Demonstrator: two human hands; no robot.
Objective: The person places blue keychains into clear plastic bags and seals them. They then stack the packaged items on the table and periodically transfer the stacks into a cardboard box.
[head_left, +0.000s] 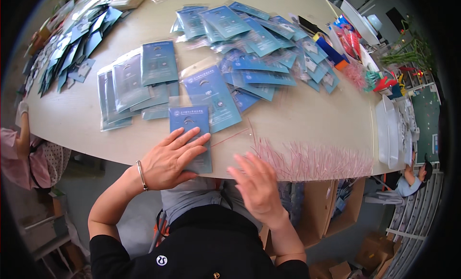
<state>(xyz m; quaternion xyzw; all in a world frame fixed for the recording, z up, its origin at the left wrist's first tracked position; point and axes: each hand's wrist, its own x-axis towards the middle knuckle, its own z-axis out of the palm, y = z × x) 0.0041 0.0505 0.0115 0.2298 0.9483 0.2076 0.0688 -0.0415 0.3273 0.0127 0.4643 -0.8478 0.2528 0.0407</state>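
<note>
My left hand (173, 156) lies flat with spread fingers on a blue card in a clear plastic sleeve (189, 115) at the table's near edge. The lower part of that sleeve is partly covered by my palm. To its right, my right hand (258, 185) hovers by the table edge, fingers extended and a little bent, with nothing visible in them. Beside it spreads a row of thin pink strands (312, 160). A single reddish strand (231, 138) lies between the sleeve and that row. Just beyond my left hand rests another sleeved blue card (214, 96), tilted.
Overlapping sleeved cards (127, 80) sit at left centre, with a larger heap (259, 36) behind. More blue cards (79, 44) pile up far left. White trays (385, 130) stand along the right edge. Cardboard boxes (314, 216) are below the table. Another person (31, 154) is at left.
</note>
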